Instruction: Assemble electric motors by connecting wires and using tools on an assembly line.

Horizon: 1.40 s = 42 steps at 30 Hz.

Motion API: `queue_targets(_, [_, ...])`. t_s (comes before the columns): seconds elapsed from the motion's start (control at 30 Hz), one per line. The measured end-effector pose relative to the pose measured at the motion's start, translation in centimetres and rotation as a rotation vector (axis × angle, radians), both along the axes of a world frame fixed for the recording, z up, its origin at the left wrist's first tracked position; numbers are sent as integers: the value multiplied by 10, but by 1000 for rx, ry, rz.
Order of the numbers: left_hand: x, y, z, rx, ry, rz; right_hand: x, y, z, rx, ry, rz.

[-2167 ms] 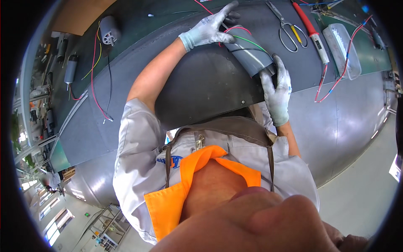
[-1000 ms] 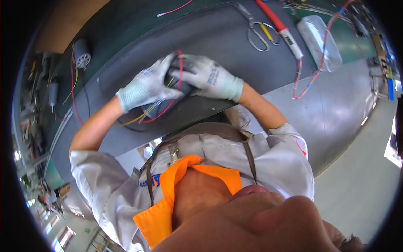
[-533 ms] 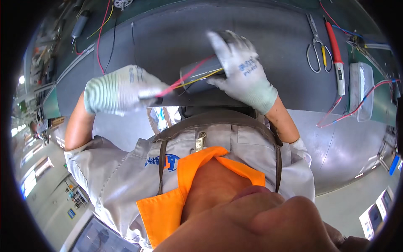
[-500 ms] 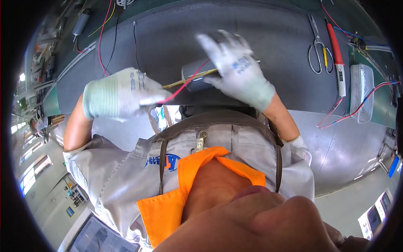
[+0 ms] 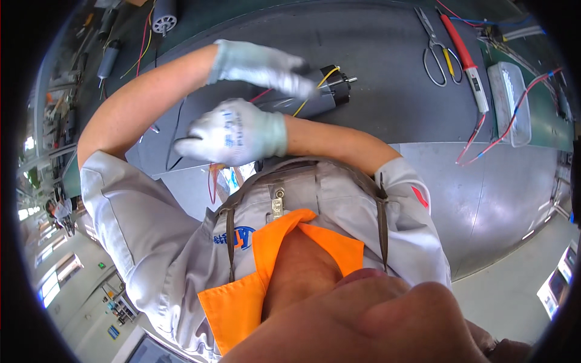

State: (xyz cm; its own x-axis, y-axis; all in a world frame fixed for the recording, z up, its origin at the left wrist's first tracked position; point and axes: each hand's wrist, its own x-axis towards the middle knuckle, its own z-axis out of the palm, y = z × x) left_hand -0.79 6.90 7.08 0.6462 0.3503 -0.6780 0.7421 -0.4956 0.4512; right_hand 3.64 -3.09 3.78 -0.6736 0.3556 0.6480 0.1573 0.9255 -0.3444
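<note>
A grey cylindrical motor (image 5: 315,107) with a black end cap and a metal shaft lies on the dark worktop (image 5: 399,115). A yellow wire (image 5: 330,74) loops across its end cap. My left hand (image 5: 266,68), in a white glove, reaches over the motor with its fingers stretched out, somewhat blurred. Crossing beneath it to the left, my gloved right hand (image 5: 227,133) is closed on the motor's red and yellow wires. Their ends (image 5: 214,172) hang below that hand by the bench edge; the grip itself is partly hidden.
To the right lie scissors (image 5: 434,54), a red-handled soldering iron (image 5: 463,48) with a cord, and a clear plastic box (image 5: 509,103). Further motors (image 5: 164,17) with wires sit at the far left. A black wire (image 5: 175,136) lies left of my right hand.
My left hand has left the wires and swung up and over the motor. My right hand has crossed leftward to the wires. The motor's black end and shaft now show.
</note>
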Motion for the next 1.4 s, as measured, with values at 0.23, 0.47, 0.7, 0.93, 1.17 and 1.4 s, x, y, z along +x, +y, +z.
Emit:
queue_targets(0.23, [47,-24,24,54,292,-130,-34,9,-15,-56,-212,145])
queue_targets(0.47, [30,-1,26,64,38,-184,-33,-9,-33,-53,-143,328])
queue_targets(0.7, [14,10,-21,248,-206,-179,91,-18,-9,-177,382,173])
queue_targets(0.93, [-7,3,-24,-157,-315,165,345,-103,40,-490,793,-1154])
queue_targets(1.17, [-38,-19,-42,332,-475,-11,562,-87,0,-454,532,-1735])
queue_targets(1.4, [-66,-82,-22,-384,-298,1028,609,12,-47,-574,-618,-1529])
